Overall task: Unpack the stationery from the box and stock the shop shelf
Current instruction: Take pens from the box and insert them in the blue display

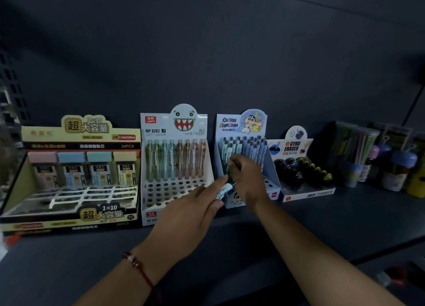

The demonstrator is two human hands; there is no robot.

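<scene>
Pens (223,190) gripped in left hand (195,210), right hand (247,179) pinching one above blue display box (241,126)

Bare shelf (345,225) lies open before four close-set display boxes (174,168); jars (395,170) crowd the right.

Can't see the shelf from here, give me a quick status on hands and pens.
Left hand holds spare pens. Right hand pinches one pen over the Crayon Shinchan display box. Nothing in the way.
</scene>
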